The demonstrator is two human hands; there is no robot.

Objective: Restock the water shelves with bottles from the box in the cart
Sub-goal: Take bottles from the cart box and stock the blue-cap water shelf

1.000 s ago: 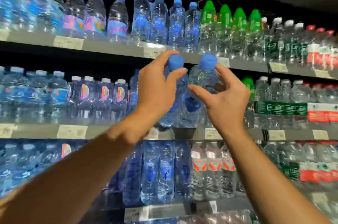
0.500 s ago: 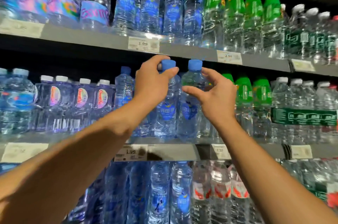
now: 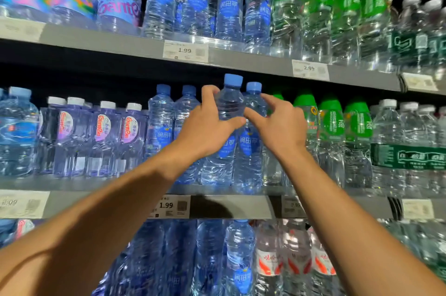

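Two blue-capped water bottles stand side by side at the front of the middle shelf [image 3: 229, 206]. My left hand [image 3: 210, 126] grips the left bottle [image 3: 229, 102] round its upper body, thumb across the front. My right hand [image 3: 280, 124] is curled round the shoulder of the right bottle [image 3: 251, 151], with its thumb stretched toward the left hand. More bottles of the same blue-label brand [image 3: 160, 126] stand just to the left. The box and the cart are out of view.
Green-capped bottles [image 3: 331, 126] crowd the shelf right of my hands, white-capped purple-label bottles [image 3: 101, 131] stand to the left. The upper shelf [image 3: 120, 45] hangs close above the caps. Price tags [image 3: 169, 206] line the shelf edges. A lower shelf holds more bottles.
Both bottles have gone down onto the middle shelf and further in. My hands slid from the caps down to the upper bodies of the bottles. The view has moved closer.
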